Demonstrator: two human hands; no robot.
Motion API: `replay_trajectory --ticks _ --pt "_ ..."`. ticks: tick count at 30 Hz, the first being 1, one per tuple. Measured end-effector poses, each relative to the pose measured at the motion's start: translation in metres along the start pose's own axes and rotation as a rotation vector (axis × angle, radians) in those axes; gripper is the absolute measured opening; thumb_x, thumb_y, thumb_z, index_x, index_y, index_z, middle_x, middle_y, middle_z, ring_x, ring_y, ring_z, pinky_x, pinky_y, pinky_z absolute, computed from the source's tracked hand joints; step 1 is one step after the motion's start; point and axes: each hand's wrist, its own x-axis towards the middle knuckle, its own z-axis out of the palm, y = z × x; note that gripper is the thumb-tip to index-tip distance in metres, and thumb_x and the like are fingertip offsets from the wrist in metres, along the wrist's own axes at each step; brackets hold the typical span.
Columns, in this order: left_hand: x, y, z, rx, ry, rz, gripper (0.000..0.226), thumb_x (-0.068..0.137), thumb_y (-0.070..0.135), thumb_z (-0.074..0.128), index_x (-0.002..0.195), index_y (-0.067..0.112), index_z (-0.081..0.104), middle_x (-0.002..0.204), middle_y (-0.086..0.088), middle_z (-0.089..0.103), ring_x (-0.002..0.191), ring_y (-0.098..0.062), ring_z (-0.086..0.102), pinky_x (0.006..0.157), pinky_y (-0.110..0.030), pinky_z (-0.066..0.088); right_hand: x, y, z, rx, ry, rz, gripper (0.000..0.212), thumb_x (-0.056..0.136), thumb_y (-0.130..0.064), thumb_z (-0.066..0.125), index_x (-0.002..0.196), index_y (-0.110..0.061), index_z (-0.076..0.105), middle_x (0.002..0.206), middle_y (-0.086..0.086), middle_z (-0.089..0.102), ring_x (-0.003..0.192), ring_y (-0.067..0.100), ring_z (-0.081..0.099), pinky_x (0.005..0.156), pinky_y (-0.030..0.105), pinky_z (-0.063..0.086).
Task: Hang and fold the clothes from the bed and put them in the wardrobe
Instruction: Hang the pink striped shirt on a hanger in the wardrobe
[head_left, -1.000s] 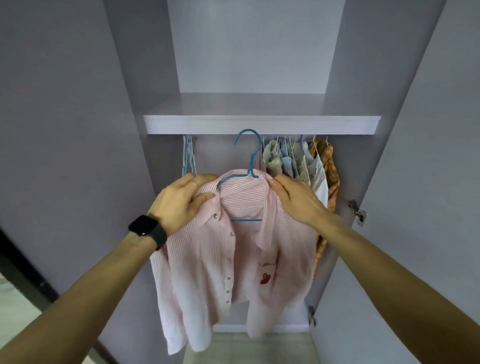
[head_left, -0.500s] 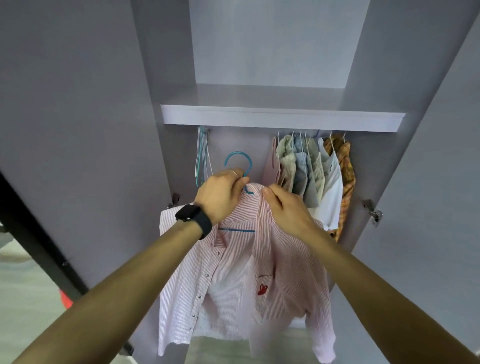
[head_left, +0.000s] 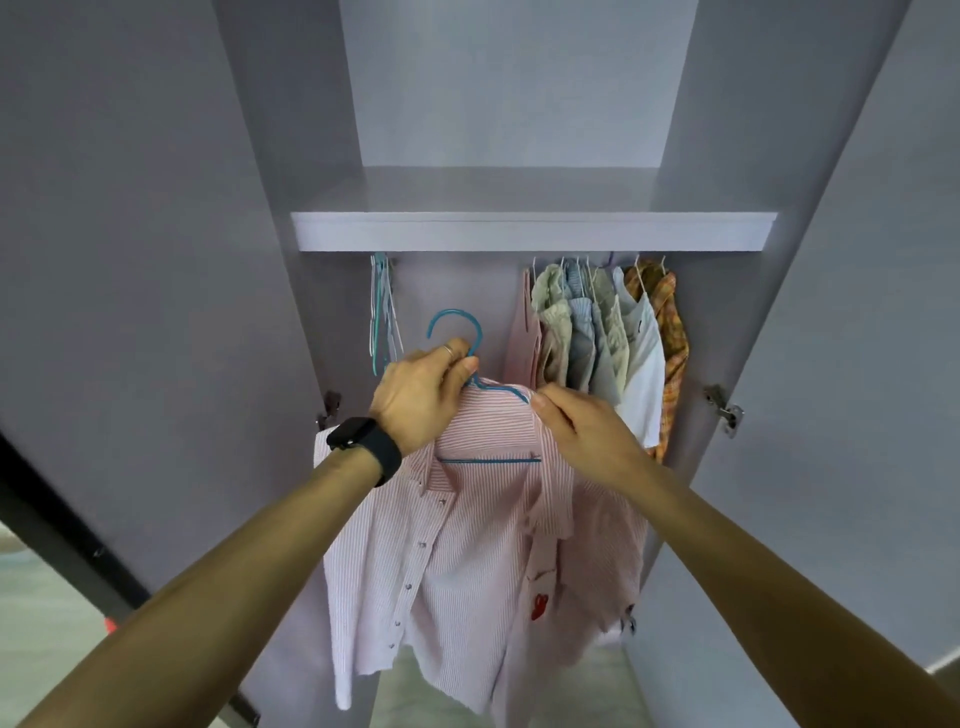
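**Hanger neck in one hand, collar in the other**

Left hand (head_left: 421, 395) is gripping the thin blue wire hanger (head_left: 488, 460) right at its neck, fingers curled around it just under the hook. The right hand (head_left: 582, 431) is pinching the collar edge of the pink-and-white striped button-up shirt (head_left: 467, 545) at the hanger's right shoulder. My read: the left is doing the carrying and aiming the hook, while the right is keeping the fabric from sliding off the wire.

The shirt is draping between both forearms with its front hanging open. It's inside the wardrobe opening, but the hook isn't catching on anything yet and is sitting clearly below the shelf. A black smartwatch (head_left: 363, 447) is riding on the left wrist.

Further back, a bunch of empty pale hangers (head_left: 382, 312) is dangling on the left and a packed row of hung clothes (head_left: 597, 338) is bunching up on the right. That's leaving a gap in the middle, which looks like the target. The rail is hiding behind the pale lilac shelf (head_left: 519, 234), so hooking on is probably going by feel.
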Motion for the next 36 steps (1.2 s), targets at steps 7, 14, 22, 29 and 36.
replay_trajectory --ticks 7,14,22,29,36 --pt "0.026 0.028 -0.006 -0.143 0.018 0.033 0.022 0.105 0.032 0.046 0.100 0.015 0.058 0.084 0.003 0.069 0.077 -0.021 0.063 0.074 -0.036 0.049 0.022 -0.009 -0.027 -0.034 0.126 -0.046 0.027 0.107 -0.043 0.040 0.096 -0.024 0.057 0.070 -0.004 0.049 0.066 0.009 0.050 0.061 0.034 0.040" --pt "0.048 0.059 0.014 -0.109 -0.065 0.208 0.019 0.105 0.027 0.047 0.093 0.014 0.054 0.080 -0.004 0.061 0.073 -0.022 0.056 0.070 -0.036 0.045 0.017 -0.009 -0.041 0.022 0.144 -0.022 0.026 0.107 -0.038 0.043 0.102 -0.019 0.061 0.070 -0.009 0.047 0.066 0.008 0.048 0.066 0.030 0.043" --pt "0.051 0.046 0.026 -0.148 -0.028 0.144 0.019 0.105 0.028 0.045 0.101 0.015 0.058 0.081 -0.004 0.064 0.075 -0.024 0.059 0.070 -0.037 0.047 -0.028 0.048 -0.052 -0.301 0.087 0.140 0.033 0.106 -0.047 0.025 0.086 -0.028 0.043 0.072 -0.013 0.047 0.073 0.017 0.051 0.067 0.036 0.040" --pt "0.049 0.041 0.042 -0.140 -0.076 0.118 0.019 0.105 0.024 0.047 0.098 0.011 0.059 0.083 -0.007 0.063 0.077 -0.024 0.058 0.073 -0.036 0.046 -0.046 0.078 -0.045 -0.335 0.018 0.243 0.038 0.108 -0.039 0.028 0.111 -0.017 0.059 0.093 0.006 0.063 0.091 0.027 0.055 0.083 0.043 0.045" --pt "0.052 0.043 0.062 -0.162 -0.047 0.059 0.018 0.104 0.020 0.049 0.102 0.008 0.063 0.086 -0.009 0.069 0.080 -0.030 0.063 0.077 -0.038 0.049 -0.048 0.096 -0.045 -0.373 0.001 0.222 0.036 0.109 -0.030 0.035 0.119 -0.015 0.067 0.105 0.007 0.071 0.097 0.030 0.058 0.088 0.041 0.044"
